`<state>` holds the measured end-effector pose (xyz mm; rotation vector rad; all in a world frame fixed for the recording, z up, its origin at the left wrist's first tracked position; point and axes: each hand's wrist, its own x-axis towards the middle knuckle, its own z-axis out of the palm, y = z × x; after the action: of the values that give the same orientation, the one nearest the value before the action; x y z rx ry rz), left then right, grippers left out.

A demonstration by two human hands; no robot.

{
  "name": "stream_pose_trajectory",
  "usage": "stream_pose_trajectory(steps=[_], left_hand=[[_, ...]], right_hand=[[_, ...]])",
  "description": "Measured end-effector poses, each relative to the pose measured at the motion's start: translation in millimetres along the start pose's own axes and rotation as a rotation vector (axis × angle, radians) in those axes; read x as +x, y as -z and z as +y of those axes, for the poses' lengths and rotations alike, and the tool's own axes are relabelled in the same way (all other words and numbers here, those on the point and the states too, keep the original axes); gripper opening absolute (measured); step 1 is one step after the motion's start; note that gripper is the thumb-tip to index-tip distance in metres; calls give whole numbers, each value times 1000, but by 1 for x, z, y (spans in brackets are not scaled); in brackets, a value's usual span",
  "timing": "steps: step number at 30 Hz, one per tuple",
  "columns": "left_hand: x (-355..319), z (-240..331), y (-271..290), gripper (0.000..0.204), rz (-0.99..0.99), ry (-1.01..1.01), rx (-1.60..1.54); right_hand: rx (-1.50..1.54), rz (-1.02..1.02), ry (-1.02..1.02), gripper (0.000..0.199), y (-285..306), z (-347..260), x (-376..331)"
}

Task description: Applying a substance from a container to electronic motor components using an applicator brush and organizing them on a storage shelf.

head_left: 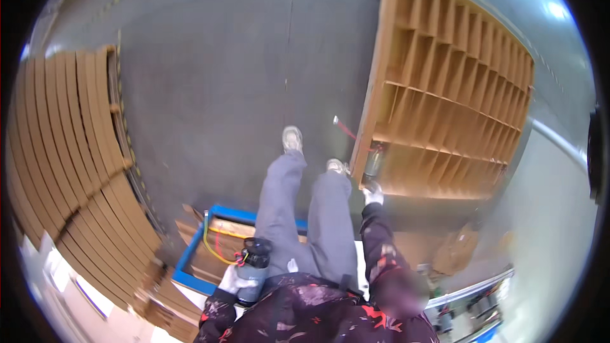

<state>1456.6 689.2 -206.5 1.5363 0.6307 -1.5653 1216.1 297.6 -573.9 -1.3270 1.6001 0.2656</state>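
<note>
Cylinders on both sides in this one — the left hand (234,281) has its white-gloved fingers wrapped around the side of a black-topped cylinder (253,273), which sits close to the person's left hip, just beside the grey trousers (279,194). Red wiring shows near its top, and a yellow-green wire (206,241) loops off that and up over the blue-edged crate (196,284) next to it. Can't really make out everything in the crate, but there's brown cardboard in there.

Over on the other side, the right hand (373,194), also in a white glove, is reached out to the near corner of a big divided carton (392,6). Fingers look bent and they're right at the near end of a dark glossy cylinder (373,164) lying in that corner — it's too small and blurry to tell how far open the hand is or whether it actually has hold of the thing. A red lead (346,129) runs from that cylinder out over the carton's left wall and ends in a white connector (335,119) above the grey floor (210,76).

Rest of the carton is rows of thin brown dividers. Far left, there's a long row of brown cardboard (70,127) packed side by side, with yellow-and-black floor tape (130,146) running along it.
</note>
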Motion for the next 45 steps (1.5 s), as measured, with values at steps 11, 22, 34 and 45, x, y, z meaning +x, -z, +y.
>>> stream_pose_trajectory(steps=[11, 22, 34, 45], left_hand=[[138, 417, -82, 70, -137, -344, 883], [392, 753, -508, 82, -299, -655, 2450], [661, 750, -620, 74, -721, -479, 3082], [720, 733, -605, 61, -831, -658, 3087]], right_hand=[[79, 595, 235, 77, 39, -418, -57], [178, 712, -363, 65, 62, -525, 83], [671, 906, -1095, 62, -27, -607, 88], [651, 792, -1231, 57, -71, -654, 97]])
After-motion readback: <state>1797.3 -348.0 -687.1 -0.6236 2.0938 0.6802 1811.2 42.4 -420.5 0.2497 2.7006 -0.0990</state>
